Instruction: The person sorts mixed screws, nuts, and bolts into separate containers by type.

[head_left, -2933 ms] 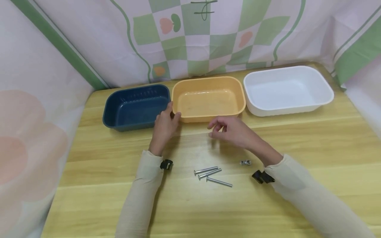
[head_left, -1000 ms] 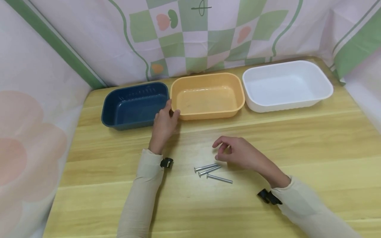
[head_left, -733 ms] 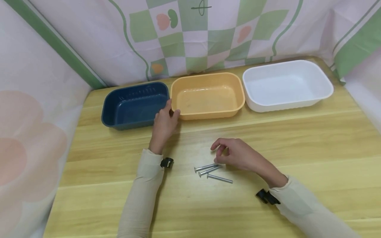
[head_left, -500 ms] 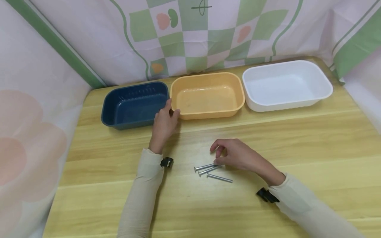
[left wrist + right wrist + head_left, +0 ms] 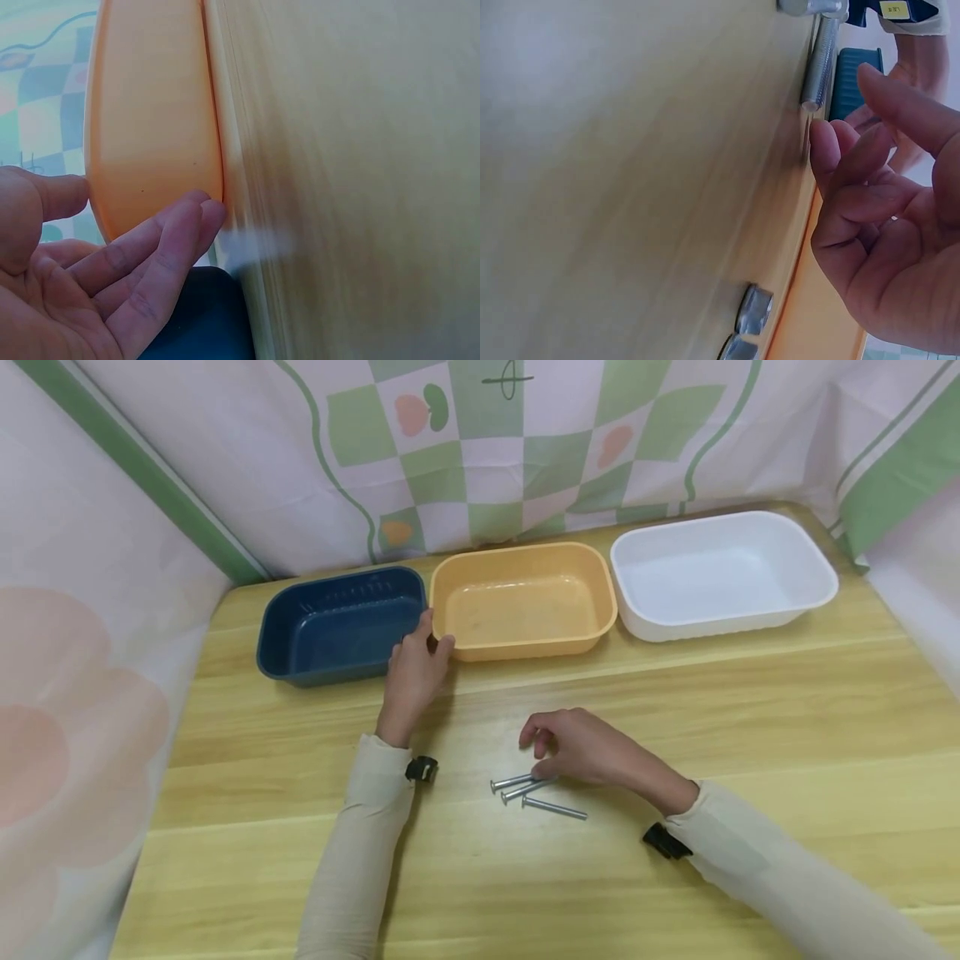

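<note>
My left hand [image 5: 412, 681] rests at the near left corner of the yellow bin [image 5: 525, 652], its thumb at the rim. In the left wrist view its fingers [image 5: 180, 236] lie fairly straight against the bin's outer wall. Three silver bolts [image 5: 555, 808] lie on the table, two of them side by side. Over their far ends hovers my right hand [image 5: 588, 750], thumb and index finger apart, other fingers loosely curled; no held thing shows. The right wrist view has a bolt [image 5: 823, 64] just beyond the fingertips. Two metal nuts [image 5: 754, 309] sit lower there, hidden in the head view.
A dark blue bin [image 5: 341, 672] stands left of the yellow one, and a white bin [image 5: 720, 622] stands to its right. Behind them hangs a patterned curtain [image 5: 487, 468]. The wooden table [image 5: 480, 893] stretches out in front.
My right hand has drawn back from the yellow bin's front towards the bolts, then slid slightly left over their ends. My left hand stays at the bin corner.
</note>
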Tool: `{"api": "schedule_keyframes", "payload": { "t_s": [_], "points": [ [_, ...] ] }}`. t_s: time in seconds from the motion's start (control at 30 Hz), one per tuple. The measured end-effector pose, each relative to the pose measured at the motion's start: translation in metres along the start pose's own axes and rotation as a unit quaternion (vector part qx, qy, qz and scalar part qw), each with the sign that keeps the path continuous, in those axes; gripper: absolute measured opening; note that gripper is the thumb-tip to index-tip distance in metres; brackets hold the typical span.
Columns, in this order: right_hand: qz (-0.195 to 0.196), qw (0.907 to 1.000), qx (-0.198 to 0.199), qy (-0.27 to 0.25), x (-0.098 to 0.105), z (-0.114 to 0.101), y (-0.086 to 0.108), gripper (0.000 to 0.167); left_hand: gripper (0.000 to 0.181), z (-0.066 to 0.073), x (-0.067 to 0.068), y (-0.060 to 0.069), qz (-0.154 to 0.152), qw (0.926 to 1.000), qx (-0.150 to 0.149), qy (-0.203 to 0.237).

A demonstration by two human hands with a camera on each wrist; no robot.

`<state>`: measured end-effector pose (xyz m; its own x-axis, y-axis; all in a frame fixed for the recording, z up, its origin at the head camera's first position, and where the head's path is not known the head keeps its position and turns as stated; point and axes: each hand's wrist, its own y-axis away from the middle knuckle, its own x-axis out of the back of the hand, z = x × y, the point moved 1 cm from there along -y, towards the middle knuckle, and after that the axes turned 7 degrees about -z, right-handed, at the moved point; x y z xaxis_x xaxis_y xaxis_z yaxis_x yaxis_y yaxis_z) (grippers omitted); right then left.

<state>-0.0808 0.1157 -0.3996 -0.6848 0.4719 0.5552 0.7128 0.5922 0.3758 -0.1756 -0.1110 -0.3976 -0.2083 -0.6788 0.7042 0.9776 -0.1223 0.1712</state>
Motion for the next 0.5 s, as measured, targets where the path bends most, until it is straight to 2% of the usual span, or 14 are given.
{"api": "schedule_keyframes", "payload": {
  "t_s": [0.5],
  "points": [
    [-0.007,0.9997,0.005,0.025,-0.0061,-0.0049,-0.0111,0.026,0.058,-0.0034,0.0014,0.0031,0.009,0.9999,-0.006,0.005]
  ]
}}
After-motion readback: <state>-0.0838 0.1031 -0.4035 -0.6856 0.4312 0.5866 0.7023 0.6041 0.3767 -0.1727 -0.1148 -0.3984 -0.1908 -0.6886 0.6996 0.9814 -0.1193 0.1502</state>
